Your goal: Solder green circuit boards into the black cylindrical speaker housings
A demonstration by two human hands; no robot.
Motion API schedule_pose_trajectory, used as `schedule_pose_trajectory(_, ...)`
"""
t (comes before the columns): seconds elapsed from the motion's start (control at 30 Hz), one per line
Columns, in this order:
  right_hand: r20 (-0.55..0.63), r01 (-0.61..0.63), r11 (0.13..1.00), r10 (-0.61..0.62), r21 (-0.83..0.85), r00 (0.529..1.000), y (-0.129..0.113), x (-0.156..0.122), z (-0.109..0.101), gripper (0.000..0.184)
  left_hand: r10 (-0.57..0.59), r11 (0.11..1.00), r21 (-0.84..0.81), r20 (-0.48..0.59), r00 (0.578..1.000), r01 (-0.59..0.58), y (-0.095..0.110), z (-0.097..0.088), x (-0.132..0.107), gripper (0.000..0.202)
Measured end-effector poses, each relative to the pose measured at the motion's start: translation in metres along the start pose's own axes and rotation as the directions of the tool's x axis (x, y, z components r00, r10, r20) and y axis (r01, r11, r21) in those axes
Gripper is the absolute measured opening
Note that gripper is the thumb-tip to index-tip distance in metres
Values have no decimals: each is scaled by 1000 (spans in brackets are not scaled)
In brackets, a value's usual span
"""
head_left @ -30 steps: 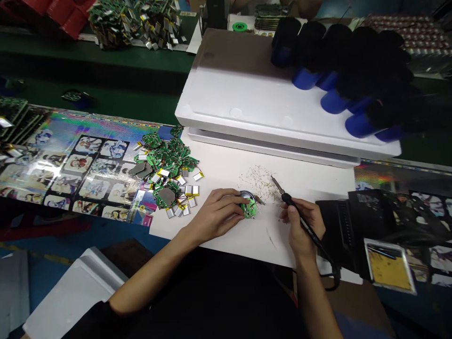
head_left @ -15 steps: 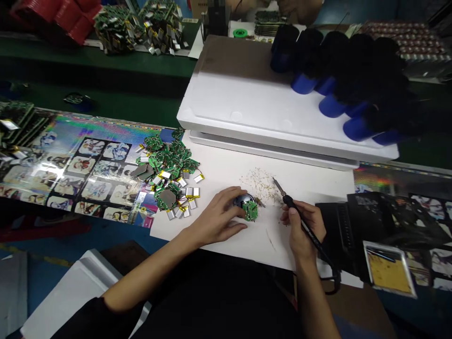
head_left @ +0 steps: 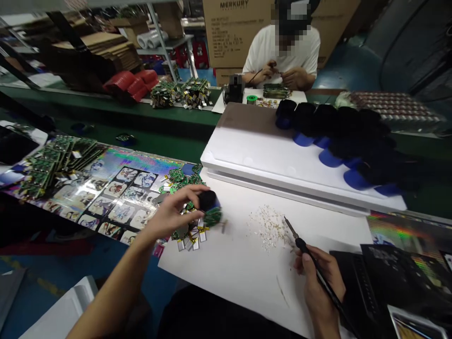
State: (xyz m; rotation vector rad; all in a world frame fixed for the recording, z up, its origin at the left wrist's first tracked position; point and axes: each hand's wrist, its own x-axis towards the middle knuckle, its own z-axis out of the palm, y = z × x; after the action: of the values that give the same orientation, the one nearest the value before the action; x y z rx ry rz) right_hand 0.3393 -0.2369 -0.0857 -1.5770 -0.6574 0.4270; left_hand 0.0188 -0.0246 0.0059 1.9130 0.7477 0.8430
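My left hand [head_left: 173, 212] is closed on a small black-and-blue round housing [head_left: 207, 201], thumb below and fingers over it. A green circuit board [head_left: 213, 216] hangs from the housing's near side, with a short blurred piece dangling by it. Both are above the right side of a pile of green circuit boards [head_left: 176, 176] with silver battery cells [head_left: 195, 243]. My right hand [head_left: 323, 278] grips a soldering iron [head_left: 301, 244] like a pen. Its tip points away from me, over tiny scattered bits [head_left: 268, 228] on the white sheet [head_left: 243, 268].
Beyond the sheet lies a white foam slab [head_left: 247, 150] bearing several black-and-blue housings [head_left: 330, 157]. A black soldering stand [head_left: 360, 282] is at right. Stacked boards [head_left: 52, 162] lie far left. Across the bench, a person [head_left: 282, 56] works with both hands.
My left hand has lifted the housing and board off the sheet and carried them left to the board pile. The soldering iron stays by the scattered bits. The view has tilted up.
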Motion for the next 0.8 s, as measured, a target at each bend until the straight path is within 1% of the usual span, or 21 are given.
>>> schedule_pose_trajectory(0.03, 2, -4, 1000, 4, 4, 1000, 0, 0, 0, 38, -9, 999, 31, -47, 999, 10, -2, -23, 7, 26)
schedule_pose_trajectory(0.07, 4, -8, 1000, 8, 9, 1000, 1, 1, 1, 40, -43, 998, 48, -92, 995, 48, -6, -44, 14, 30)
schedule_pose_trajectory(0.13, 7, -18, 1000, 18, 12, 1000, 2, 1, 1, 43, -166, 983, 47, -162, 973, 176, -17, -79, 33, 41)
schedule_pose_trajectory(0.2, 7, -38, 999, 37, 5, 999, 4, 0, 1, 47, -295, 951, 30, -200, 934, 307, -34, -102, 55, 52)
schedule_pose_trajectory(0.27, 15, -70, 997, 70, -8, 997, 5, 0, 0, 51, -374, 921, 15, -248, 894, 390, -54, -114, 80, 58)
schedule_pose_trajectory(0.33, 24, -100, 995, 100, -18, 995, 6, -1, -1, 56, -399, 906, 3, -328, 856, 423, -75, -119, 106, 62)
schedule_pose_trajectory(0.43, 26, -135, 991, 135, -13, 991, 6, -1, -2, 60, -376, 904, 3, -469, 799, 427, -101, -119, 140, 59)
schedule_pose_trajectory(0.5, 22, -157, 988, 157, -5, 987, 7, -1, -2, 62, -360, 897, 17, -552, 752, 442, -114, -116, 155, 53)
schedule_pose_trajectory(0.57, 10, -166, 986, 166, 2, 986, 11, 0, -2, 64, -360, 879, 31, -612, 704, 476, -122, -112, 163, 45)
schedule_pose_trajectory(0.6, 6, -166, 986, 166, 5, 986, 14, 1, -3, 65, -363, 869, 37, -628, 688, 493, -125, -110, 164, 40)
schedule_pose_trajectory(0.67, 0, -158, 987, 158, 13, 987, 19, 2, -4, 64, -364, 857, 49, -647, 670, 513, -126, -106, 165, 32)
schedule_pose_trajectory(0.73, 9, -146, 989, 146, 24, 989, 24, 3, -4, 61, -335, 864, 67, -665, 668, 500, -120, -104, 165, 27)
schedule_pose_trajectory(0.8, 22, -130, 991, 129, 29, 991, 26, 3, -4, 59, -266, 891, 96, -683, 680, 445, -107, -103, 170, 25)
